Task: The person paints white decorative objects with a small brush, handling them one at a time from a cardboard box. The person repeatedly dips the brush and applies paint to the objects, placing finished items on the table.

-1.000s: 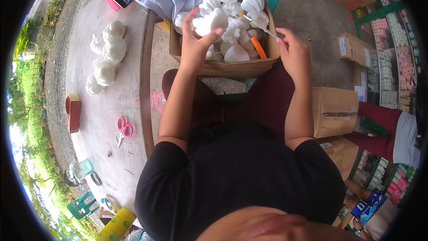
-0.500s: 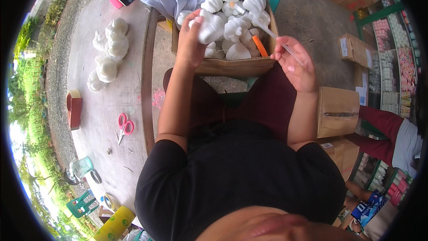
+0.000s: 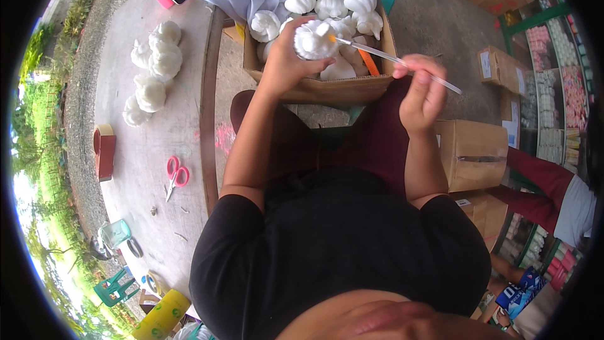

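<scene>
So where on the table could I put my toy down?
The bare table between the white pieces and the pink scissors is free, and so is the stretch below the scissors. The cardboard box is crammed full.

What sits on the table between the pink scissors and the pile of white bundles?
Only bare table: in the head view, nothing lies between the pink scissors and the pile of white bundles.
</scene>
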A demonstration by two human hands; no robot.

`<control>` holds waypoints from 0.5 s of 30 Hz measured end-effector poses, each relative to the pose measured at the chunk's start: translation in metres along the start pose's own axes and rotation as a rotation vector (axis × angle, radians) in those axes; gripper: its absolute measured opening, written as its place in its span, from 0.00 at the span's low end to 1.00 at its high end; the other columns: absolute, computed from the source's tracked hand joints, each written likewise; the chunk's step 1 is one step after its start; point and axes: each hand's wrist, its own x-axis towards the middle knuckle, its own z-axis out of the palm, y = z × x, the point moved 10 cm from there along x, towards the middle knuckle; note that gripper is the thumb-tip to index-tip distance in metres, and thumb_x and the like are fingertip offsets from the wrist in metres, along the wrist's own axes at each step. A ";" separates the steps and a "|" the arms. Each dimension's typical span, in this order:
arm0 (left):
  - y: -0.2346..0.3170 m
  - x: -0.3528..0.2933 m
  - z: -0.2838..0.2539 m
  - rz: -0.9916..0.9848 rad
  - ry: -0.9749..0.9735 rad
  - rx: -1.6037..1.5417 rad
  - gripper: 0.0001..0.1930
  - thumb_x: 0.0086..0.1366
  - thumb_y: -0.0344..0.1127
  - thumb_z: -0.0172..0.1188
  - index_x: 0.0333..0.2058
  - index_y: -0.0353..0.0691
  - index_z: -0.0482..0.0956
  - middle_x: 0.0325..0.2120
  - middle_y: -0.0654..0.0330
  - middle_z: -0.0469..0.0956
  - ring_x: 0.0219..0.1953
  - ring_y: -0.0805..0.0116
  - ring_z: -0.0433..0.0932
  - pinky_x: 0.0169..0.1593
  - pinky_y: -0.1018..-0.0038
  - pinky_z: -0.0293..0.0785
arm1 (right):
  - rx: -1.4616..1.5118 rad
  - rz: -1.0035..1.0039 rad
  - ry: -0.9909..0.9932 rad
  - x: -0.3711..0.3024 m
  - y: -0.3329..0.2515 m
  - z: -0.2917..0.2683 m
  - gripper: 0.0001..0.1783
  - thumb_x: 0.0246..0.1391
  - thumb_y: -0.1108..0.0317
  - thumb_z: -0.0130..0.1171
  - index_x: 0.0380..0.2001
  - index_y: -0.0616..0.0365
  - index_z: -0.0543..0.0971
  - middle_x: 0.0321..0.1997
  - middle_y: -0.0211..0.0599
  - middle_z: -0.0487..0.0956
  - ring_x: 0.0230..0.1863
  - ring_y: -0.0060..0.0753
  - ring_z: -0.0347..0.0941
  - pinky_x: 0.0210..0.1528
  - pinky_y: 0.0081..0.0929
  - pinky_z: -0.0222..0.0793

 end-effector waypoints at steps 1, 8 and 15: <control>0.000 -0.001 0.003 -0.002 -0.042 -0.004 0.40 0.39 0.37 0.77 0.52 0.38 0.67 0.43 0.51 0.76 0.47 0.61 0.76 0.52 0.69 0.70 | -0.039 0.025 -0.026 0.003 0.003 0.006 0.07 0.64 0.72 0.43 0.38 0.64 0.70 0.34 0.43 0.75 0.30 0.28 0.71 0.36 0.24 0.69; 0.000 -0.004 0.013 0.008 -0.146 -0.001 0.38 0.39 0.37 0.76 0.51 0.39 0.69 0.41 0.51 0.77 0.44 0.60 0.77 0.50 0.68 0.71 | -0.171 0.113 -0.195 0.004 0.021 0.048 0.03 0.58 0.73 0.54 0.34 0.62 0.74 0.30 0.40 0.78 0.33 0.37 0.77 0.36 0.29 0.71; 0.003 -0.001 0.005 0.086 -0.020 0.059 0.38 0.38 0.37 0.76 0.50 0.36 0.68 0.42 0.49 0.75 0.47 0.56 0.75 0.51 0.67 0.70 | -0.187 0.033 -0.069 -0.001 0.028 0.046 0.04 0.57 0.74 0.55 0.32 0.63 0.75 0.27 0.39 0.79 0.29 0.33 0.78 0.30 0.25 0.72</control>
